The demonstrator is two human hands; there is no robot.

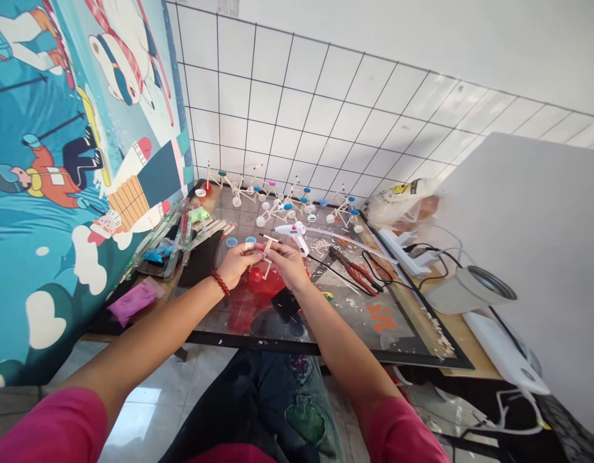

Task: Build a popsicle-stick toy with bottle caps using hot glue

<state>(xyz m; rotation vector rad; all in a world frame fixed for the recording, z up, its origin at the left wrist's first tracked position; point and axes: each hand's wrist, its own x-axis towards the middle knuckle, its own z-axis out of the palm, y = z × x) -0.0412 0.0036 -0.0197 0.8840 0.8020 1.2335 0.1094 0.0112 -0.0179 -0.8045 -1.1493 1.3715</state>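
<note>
Over the middle of the table, both hands meet on a small stick frame (267, 260) of pale wooden sticks. My left hand (236, 263) pinches it from one side, and my right hand (290, 265) pinches it from the other. A red bottle cap (256, 275) shows at its lower end; whether it is fixed to the sticks I cannot tell. Fingers hide part of the joints. A white glue gun (297, 236) lies just beyond my right hand, with a clear glue stick (348, 236) trailing from its back. Two blue bottle caps (232, 242) sit beyond my left hand.
Several stick-and-cap models (287, 207) stand along the back edge. Red-handled pliers (359, 273), cords and wood scraps lie right, near a power strip (407, 254) and a white cylindrical container (470, 289). Left are a purple packet (133, 301) and bundled sticks (207, 233).
</note>
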